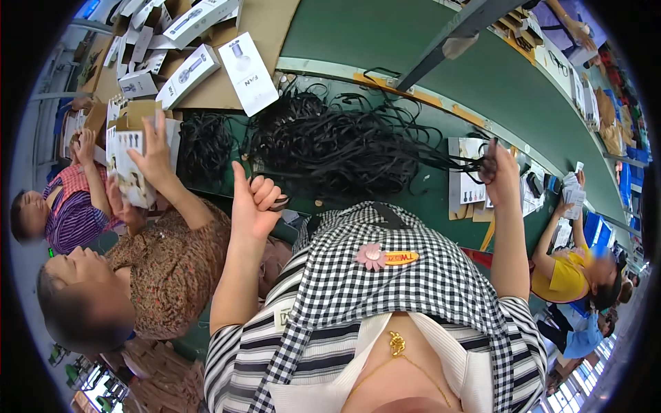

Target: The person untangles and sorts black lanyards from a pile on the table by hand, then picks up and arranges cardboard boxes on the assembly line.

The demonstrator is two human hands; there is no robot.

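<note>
While the right hand clenches black straps stretched rightward from the tangled pile, the left hand, nearer the pile, shows curled fingers whose hold I cannot tell.

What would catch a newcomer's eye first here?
Probably the big tangle of black straps spread over the green workbench in mid-picture, with the person's right hand gripping some at its right end. Next come the white handheld-fan boxes heaped at the upper left.

Dark lettering on white box and carton beside it; red lettering on yellow oval badge
</note>
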